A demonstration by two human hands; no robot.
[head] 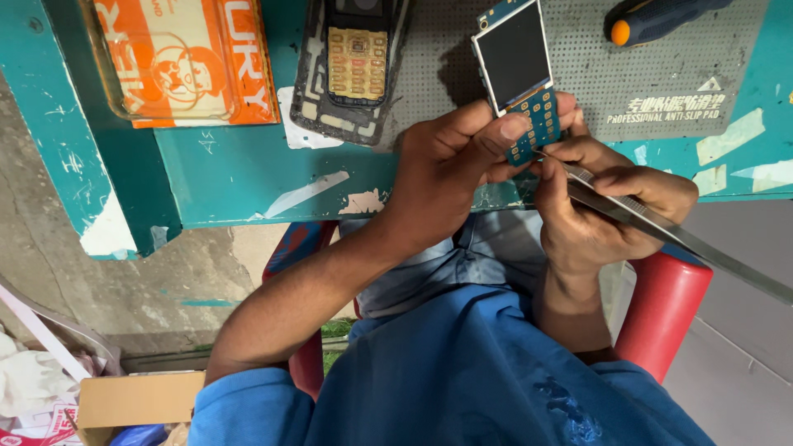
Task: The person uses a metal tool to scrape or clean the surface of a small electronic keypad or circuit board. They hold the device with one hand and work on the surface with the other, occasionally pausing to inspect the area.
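Below, a chipped teal table (248,177) carries a grey perforated mat (652,74).

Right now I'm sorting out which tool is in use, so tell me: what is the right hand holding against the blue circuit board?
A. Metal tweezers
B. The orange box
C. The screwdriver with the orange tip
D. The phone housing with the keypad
A: the right hand grips metal tweezers with their tip at the blue circuit board, which the left hand holds.
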